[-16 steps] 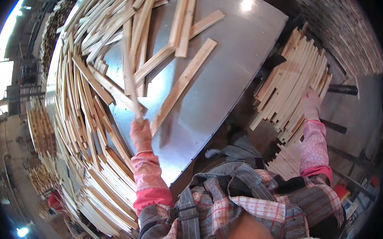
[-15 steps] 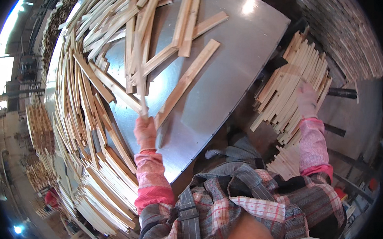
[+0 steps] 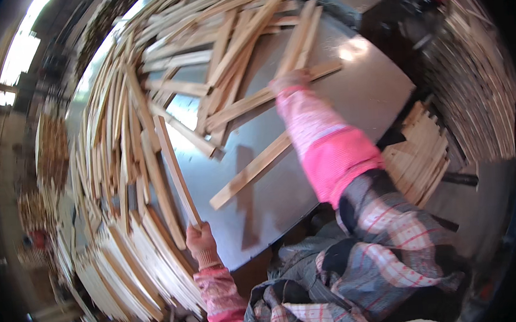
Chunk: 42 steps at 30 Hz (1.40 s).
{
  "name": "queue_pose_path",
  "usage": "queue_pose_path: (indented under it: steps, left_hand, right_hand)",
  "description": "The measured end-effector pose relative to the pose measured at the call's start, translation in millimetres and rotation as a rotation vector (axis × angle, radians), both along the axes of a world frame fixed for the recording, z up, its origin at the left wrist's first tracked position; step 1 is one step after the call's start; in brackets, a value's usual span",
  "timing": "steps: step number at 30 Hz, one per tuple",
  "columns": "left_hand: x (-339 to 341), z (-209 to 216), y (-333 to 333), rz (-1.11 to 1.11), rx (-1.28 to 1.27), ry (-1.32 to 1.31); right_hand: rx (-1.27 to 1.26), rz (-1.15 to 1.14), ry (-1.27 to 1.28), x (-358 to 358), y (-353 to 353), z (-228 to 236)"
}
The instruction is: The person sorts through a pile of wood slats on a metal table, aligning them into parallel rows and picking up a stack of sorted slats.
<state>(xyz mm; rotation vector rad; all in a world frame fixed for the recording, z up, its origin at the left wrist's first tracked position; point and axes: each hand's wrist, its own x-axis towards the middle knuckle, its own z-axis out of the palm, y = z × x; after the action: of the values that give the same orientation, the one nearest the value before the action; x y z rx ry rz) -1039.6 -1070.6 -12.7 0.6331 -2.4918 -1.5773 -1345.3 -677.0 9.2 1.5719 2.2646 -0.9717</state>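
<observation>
My left hand (image 3: 201, 240) is closed around the lower end of a wooden strip (image 3: 176, 169), which points up and away over the near left part of the metal table (image 3: 273, 219). My right hand (image 3: 290, 81) reaches far across the table, its fingers curled at the near ends of two wooden strips (image 3: 303, 37) that lie side by side. These cross over another wooden strip (image 3: 254, 105). Between my arms, a single wooden strip (image 3: 250, 170) lies slanted on the metal, partly behind my right forearm. The fingers of my right hand are slightly blurred.
Many loose strips (image 3: 110, 111) crowd the table's left and far sides. Neater rows of strips (image 3: 123, 269) stand at the near left. Right of the table, a stack of strips (image 3: 417, 154) rests beside dark bars (image 3: 460, 179). Larger timber piles (image 3: 472, 83) stand beyond.
My right hand has left the strip stack at the right and moved across to the strips on the table. My left hand, still holding its strip, sits lower; the view has shifted.
</observation>
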Motion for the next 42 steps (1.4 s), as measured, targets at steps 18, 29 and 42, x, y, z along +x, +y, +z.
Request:
queue_pose_path:
  steps: [18, 29, 42]
  left_hand:
    - [-100.1, -44.7, -30.7, 0.158, 0.838, -0.055]
    - [50.2, -23.1, -56.5, 0.277, 0.922, -0.137]
    - [128.7, -7.1, -119.4, -0.084, -0.311, -0.515]
  right_hand:
    - [-0.108, 0.555, 0.473, 309.8, -49.9, 0.0]
    - [-0.197, 1.047, 0.16, 391.7, -193.8, 1.3]
    - [-0.202, 1.487, -0.167, 444.4, -347.7, -3.2]
